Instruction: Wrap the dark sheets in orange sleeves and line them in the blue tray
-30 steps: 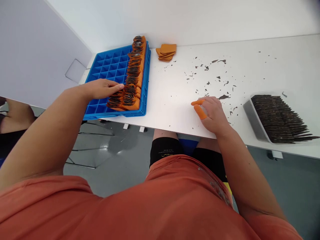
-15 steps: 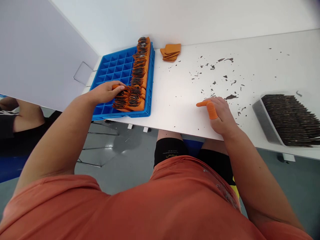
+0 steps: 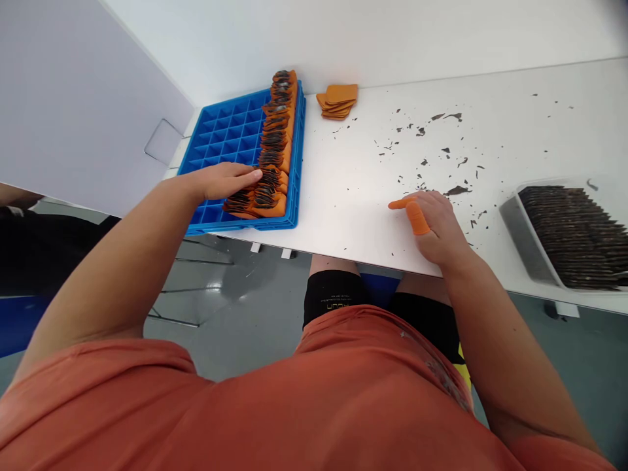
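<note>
My left hand (image 3: 226,180) lies over the front of the blue divided tray (image 3: 293,196), its fingers stretched out flat and touching the filled orange pouches (image 3: 269,208). Dark, thin pieces show at the pouches' open tops, packed upright in rows along the tray's right side. Nothing seems gripped in this hand, though some fingertips are hidden. On the white table (image 3: 353,226) rests my right hand (image 3: 434,222), holding nothing visible. Orange finger cots (image 3: 417,218) cover its thumb and index finger, which are extended and apart. Its other fingers are partly hidden.
Flat orange pouches (image 3: 339,101) form a small stack by the wall. Dark flakes (image 3: 445,152) are scattered over the table. At right stands a clear plastic box (image 3: 527,245) packed with dark sheets (image 3: 572,235). A grey partition (image 3: 73,111) borders the left, another person beyond it.
My left hand has shifted slightly right across the pouches, its fingers going from a pinch near an orange pouch to flat and straight. My right hand has hardly moved.
</note>
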Motion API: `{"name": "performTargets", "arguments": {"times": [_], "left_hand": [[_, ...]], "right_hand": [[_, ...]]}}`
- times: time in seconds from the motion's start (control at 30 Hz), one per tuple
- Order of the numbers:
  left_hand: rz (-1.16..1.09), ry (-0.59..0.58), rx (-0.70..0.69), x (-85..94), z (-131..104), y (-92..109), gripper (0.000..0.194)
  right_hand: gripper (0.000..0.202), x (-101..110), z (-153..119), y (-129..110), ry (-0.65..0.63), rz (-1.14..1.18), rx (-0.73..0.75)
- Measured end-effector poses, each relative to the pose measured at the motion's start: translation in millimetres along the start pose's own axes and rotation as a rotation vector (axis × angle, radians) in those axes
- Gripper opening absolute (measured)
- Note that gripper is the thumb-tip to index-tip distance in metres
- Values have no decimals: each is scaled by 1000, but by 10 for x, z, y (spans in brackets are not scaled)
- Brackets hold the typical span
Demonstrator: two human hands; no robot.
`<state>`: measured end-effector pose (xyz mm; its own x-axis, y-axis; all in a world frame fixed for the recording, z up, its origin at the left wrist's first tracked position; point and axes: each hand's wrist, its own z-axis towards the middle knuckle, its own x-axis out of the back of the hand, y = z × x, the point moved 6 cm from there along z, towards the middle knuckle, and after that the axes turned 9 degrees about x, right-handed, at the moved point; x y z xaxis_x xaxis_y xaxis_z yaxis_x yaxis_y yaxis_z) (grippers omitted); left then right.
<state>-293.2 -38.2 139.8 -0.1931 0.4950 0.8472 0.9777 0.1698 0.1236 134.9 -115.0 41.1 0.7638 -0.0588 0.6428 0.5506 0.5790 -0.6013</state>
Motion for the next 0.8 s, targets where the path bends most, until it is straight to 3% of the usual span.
{"name": "performTargets", "arguments": {"times": [0.17, 0.4, 0.53, 0.6, 0.7, 0.8], "left_hand": [[-53, 7, 46, -34, 21, -65, 126], [-9, 79, 140, 3, 120, -140, 115], [-118, -21, 108, 18, 94, -191, 122], [-220, -55, 70, 48, 44, -241, 117], [-319, 8, 61, 132, -55, -337, 103], [-322, 81, 90, 172, -147, -353, 97]], "right_hand": [[74, 5, 8, -8, 6, 18, -4], [71, -9, -3, -1, 9, 13, -17], [69, -20, -8, -2, 2, -2, -33], [71, -23, 10, -7, -2, 10, -37], [73, 14, 53, -87, 30, 86, -28], [77, 133, 30, -329, 110, 368, -80]]}}
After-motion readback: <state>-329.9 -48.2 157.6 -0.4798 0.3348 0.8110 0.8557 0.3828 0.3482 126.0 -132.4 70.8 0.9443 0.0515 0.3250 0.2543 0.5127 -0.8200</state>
